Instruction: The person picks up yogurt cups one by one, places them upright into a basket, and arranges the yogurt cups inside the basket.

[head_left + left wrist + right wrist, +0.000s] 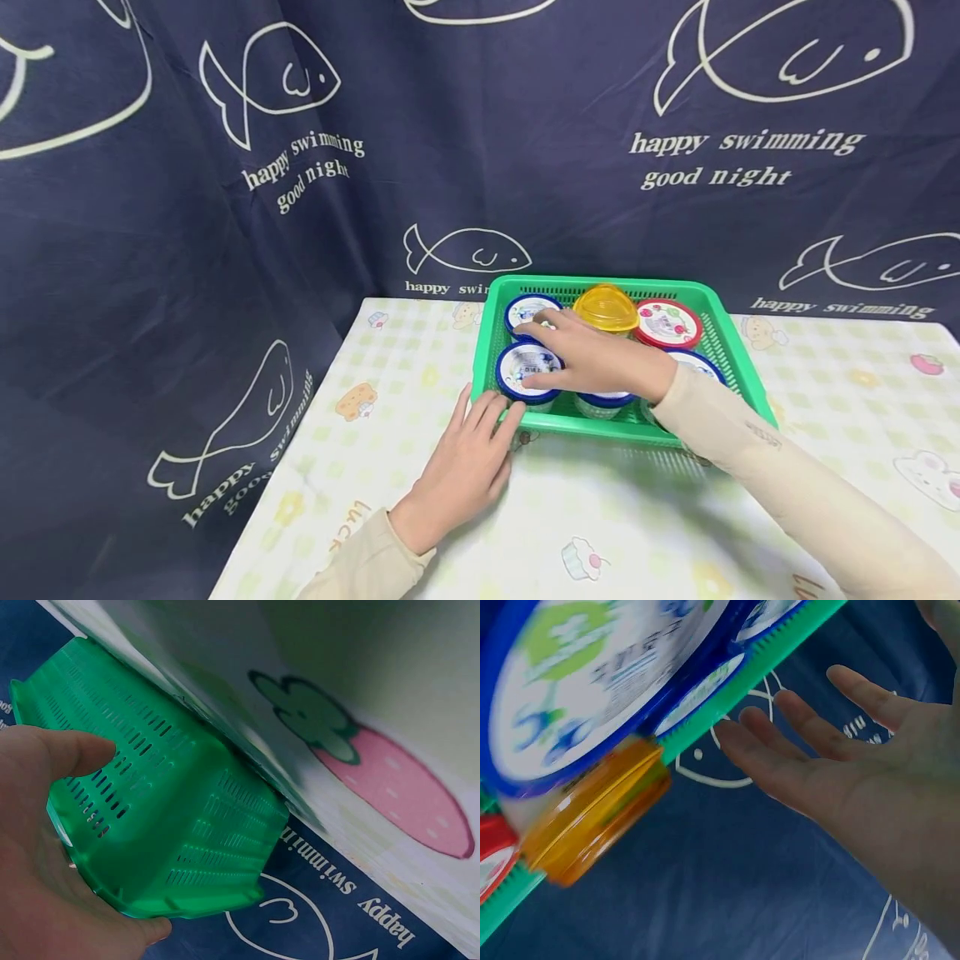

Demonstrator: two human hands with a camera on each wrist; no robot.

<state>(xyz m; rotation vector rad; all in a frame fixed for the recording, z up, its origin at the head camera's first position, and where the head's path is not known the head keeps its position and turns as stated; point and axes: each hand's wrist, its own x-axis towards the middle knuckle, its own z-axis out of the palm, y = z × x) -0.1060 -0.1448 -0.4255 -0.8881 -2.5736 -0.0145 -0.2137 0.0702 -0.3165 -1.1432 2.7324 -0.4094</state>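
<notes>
A green plastic basket (581, 426) holds several round tubs. My left hand (468, 454) grips its near left corner, fingers over the rim; in the left wrist view the thumb (86, 751) lies along the slotted outer wall. Over the left side of the basket reaches my right hand (600, 358), fingers spread, above the front-left blue-lidded tub (529, 365) and the back-left blue-lidded tub (525, 309). From the head view I cannot tell if it touches them; in the right wrist view its fingers (810, 724) are extended with nothing held. The front-middle blue-lidded tub (603, 402) is partly hidden beneath it.
Behind sits a tub with a domed orange lid (607, 305), beside a red-lidded tub (669, 322). Another blue-lidded tub (701, 364) is partly covered by my right sleeve (750, 442). A dark blue fish-print curtain (600, 208) hangs right behind the patterned table (420, 350).
</notes>
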